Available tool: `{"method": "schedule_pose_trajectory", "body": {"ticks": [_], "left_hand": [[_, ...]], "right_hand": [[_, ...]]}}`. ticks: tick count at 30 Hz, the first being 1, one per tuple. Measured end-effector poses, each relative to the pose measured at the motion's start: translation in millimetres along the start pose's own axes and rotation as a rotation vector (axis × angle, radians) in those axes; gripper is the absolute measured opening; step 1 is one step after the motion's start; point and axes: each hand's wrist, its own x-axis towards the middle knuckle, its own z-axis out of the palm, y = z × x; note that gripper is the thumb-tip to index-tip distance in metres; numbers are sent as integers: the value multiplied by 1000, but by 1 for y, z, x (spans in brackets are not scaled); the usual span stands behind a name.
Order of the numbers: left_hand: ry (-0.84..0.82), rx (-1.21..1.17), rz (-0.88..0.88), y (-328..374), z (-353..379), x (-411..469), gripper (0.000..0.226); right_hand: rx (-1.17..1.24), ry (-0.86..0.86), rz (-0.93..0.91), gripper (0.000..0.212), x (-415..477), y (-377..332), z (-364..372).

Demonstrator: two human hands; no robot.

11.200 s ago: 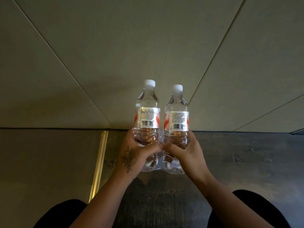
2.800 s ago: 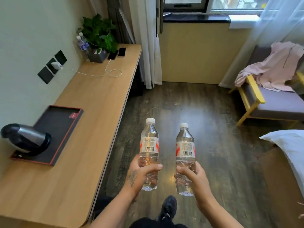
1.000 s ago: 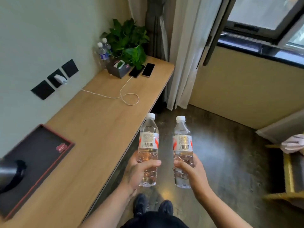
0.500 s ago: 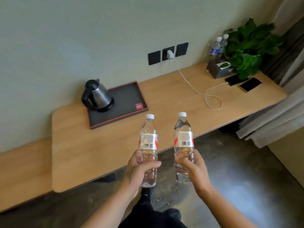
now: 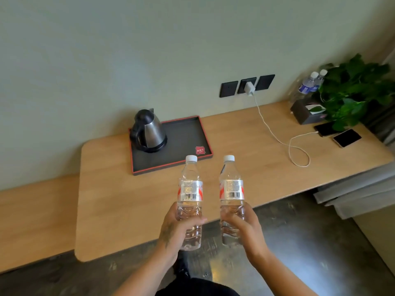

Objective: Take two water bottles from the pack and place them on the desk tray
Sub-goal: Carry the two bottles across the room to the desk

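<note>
Both hands closed, each gripping one water bottle, lower centre of frame. Left hand [image 5: 178, 228] wraps the lower body of the left bottle [image 5: 190, 195]; right hand [image 5: 243, 226] wraps the lower body of the right bottle [image 5: 231, 189]. Both bottles upright, white caps on, silver/red labels with barcodes facing the camera, a gap between them, held in the air at the near edge of the wooden worktop [image 5: 245, 146] (neither touches it).

Tray [image 5: 188, 135]: black with red rim, on the worktop at centre frame, just above the left bottle's cap. An electric kettle [image 5: 148, 131] stands on its left part; right part bare apart from a small red tag [image 5: 200, 150] near the front right corner.

Right of frame: white charger [image 5: 249, 89] plugged into the black wall sockets, cable [image 5: 284, 142] looping across the worktop to one of two phones [image 5: 346, 137]. Upper right: tissue box [image 5: 306, 111], green plant [image 5: 354, 90], two more bottles [image 5: 310, 84] with blue labels behind the box.
</note>
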Motion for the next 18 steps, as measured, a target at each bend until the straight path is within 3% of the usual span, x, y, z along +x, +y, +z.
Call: {"method": "schedule_pose_trajectory", "body": {"ticks": [11,18], "left_hand": [[-32,-8,34,42,-38,46,81],[-7,-22,49,59,-35,67,79]], "right_hand": [[25,31,-16,53,39,-24,56],[-32,-14,-30,66,65,-42,61]]}}
